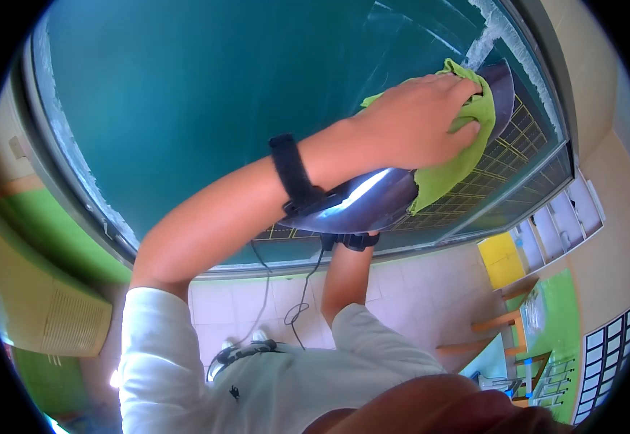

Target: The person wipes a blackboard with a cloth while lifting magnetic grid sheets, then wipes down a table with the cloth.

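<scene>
My left hand is closed on a lime-green cloth, its back towards me. The cloth is pressed against a dark, glossy, curved panel with a bright reflection; I cannot tell its kind. A black strap circles my left wrist. My right forearm reaches up beneath the panel, with a black band at the wrist. The panel hides my right hand and its fingers.
A green chalkboard with chalk smears and a yellow grid stands ahead, edged by a metal frame. Dark cables hang below over the tiled floor. White shelves and tables are at right.
</scene>
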Motion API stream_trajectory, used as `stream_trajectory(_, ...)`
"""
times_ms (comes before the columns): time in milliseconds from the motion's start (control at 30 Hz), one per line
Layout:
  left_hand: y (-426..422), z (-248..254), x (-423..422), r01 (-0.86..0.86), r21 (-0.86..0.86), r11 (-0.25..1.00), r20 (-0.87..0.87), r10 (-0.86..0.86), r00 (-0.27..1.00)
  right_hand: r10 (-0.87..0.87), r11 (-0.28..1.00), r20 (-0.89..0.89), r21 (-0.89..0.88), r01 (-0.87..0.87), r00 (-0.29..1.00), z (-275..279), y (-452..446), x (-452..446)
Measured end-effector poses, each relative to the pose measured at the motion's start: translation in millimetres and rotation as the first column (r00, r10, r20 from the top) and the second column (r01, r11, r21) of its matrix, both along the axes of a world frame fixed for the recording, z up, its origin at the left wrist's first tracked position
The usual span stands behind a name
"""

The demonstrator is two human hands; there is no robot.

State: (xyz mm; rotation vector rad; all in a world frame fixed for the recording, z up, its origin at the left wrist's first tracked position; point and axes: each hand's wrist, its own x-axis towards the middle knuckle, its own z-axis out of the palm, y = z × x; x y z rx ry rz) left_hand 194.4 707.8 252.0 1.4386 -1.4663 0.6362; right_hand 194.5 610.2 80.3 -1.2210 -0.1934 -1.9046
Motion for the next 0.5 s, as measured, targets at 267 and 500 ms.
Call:
stream_trajectory(267, 61, -70, -15, -0.16, 0.07, 0.985, 0.058, 0.156, 0.986, -0.034, 0.999, -0.004, 0.005, 0.034, 0.999, 4, -3, -3)
stream_trajectory(500, 72, -76, -28, -0.219, 0.112, 0.969, 0.041, 0.215, 0.976, -0.037, 0.999, -0.03, 0.017, 0.037, 0.999, 6, 2, -6)
